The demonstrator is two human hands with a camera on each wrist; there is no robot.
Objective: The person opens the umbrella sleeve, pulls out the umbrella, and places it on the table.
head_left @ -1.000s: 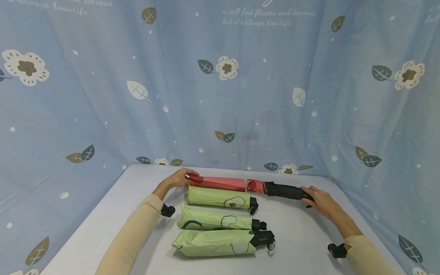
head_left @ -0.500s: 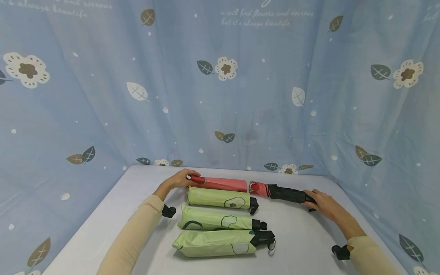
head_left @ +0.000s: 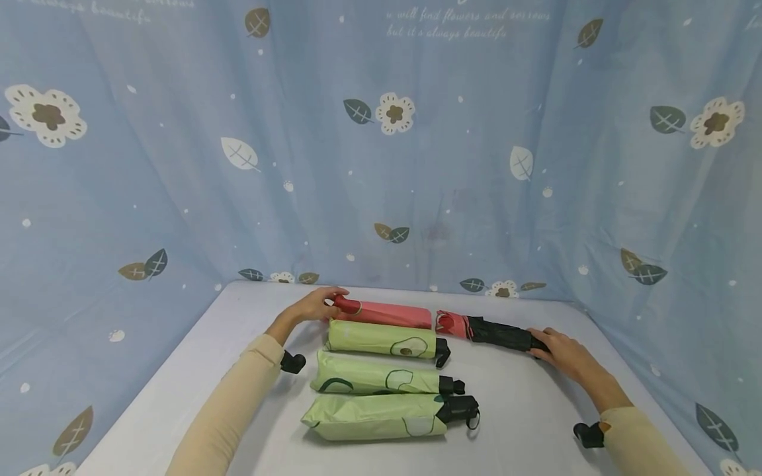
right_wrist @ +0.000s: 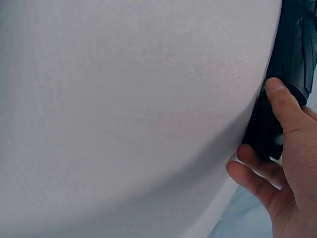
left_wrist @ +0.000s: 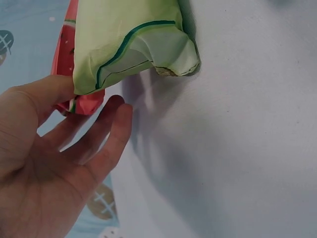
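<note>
At the back of the table, my left hand [head_left: 312, 306] pinches the left end of a red watermelon-print umbrella sleeve [head_left: 395, 315]. In the left wrist view the thumb lies against the sleeve's end [left_wrist: 89, 103], the other fingers spread below it. To the right, in line with the sleeve, a folded umbrella [head_left: 497, 334], mostly black with a red end, lies with a small gap between the two. My right hand [head_left: 562, 354] grips its black handle [right_wrist: 265, 126], thumb on top in the right wrist view.
Three green avocado-print umbrellas with black handles lie in a row in front of the sleeve: the back umbrella [head_left: 369, 337], the middle umbrella [head_left: 369, 380] and the front umbrella [head_left: 369, 423]. A blue patterned curtain [head_left: 333, 211] borders the white table [head_left: 524, 423].
My right hand has moved slightly right with the black umbrella, widening the gap to the red sleeve. The left hand and the green umbrellas stay nearly in place.
</note>
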